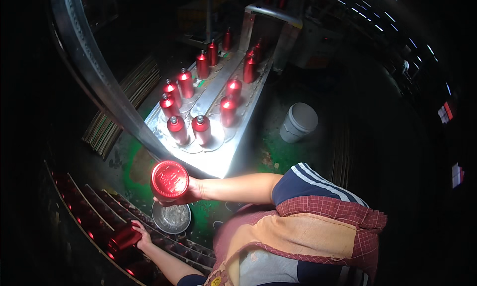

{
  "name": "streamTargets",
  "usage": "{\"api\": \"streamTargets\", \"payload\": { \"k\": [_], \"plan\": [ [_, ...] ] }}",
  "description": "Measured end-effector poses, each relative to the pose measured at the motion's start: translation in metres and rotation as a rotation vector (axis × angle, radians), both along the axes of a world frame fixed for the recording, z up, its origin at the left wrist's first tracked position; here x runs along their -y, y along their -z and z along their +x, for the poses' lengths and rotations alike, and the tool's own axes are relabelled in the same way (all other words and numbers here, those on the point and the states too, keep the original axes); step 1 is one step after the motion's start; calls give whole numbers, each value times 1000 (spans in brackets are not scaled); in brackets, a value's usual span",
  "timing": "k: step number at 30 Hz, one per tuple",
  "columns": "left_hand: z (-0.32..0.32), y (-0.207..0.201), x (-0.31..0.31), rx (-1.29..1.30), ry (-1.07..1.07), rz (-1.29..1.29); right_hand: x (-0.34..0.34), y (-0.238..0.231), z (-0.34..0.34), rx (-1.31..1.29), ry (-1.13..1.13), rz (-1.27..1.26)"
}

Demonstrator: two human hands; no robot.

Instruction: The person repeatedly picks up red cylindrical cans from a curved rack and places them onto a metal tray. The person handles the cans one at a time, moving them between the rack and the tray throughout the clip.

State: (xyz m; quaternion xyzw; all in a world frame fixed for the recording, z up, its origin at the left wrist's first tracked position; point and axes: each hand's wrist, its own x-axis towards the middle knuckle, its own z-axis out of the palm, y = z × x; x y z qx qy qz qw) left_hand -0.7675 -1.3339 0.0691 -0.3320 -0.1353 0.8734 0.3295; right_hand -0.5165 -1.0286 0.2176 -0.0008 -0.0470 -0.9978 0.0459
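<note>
Near the silver metal conveyor (pixel 211 163), my right hand (pixel 194 190) is clasping a shiny red cylindrical bottle (pixel 170 179), probably slippery, best held mid-body; my left hand (pixel 142 236) is gripping another red bottle (pixel 122 238).

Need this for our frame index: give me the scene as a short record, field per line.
left hand: grips the end of a tilted red bottle
right hand: holds a second red bottle, base toward the camera
crate: divided, under the left hand; bottle contact unclear
conveyor: brightly lit near end
standing bottles: red, upright on the conveyor
bowl: round, partly behind the right-hand bottle
bucket: white, right of the conveyor
</note>
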Motion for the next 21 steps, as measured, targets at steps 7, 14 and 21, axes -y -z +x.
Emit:
{"api": "streamTargets", "payload": {
  "k": [7,14,21],
  "plan": [
    [36,-66,-79,-357,303,-667,-47,11,77,-196,344,168],
    [172,-116,-267,-825,764,-806,-127,18,217,-8,859,867],
    [321,-161,-422,-1080,863,-790,-237,46,379,138,1024,890]
  ]
}}
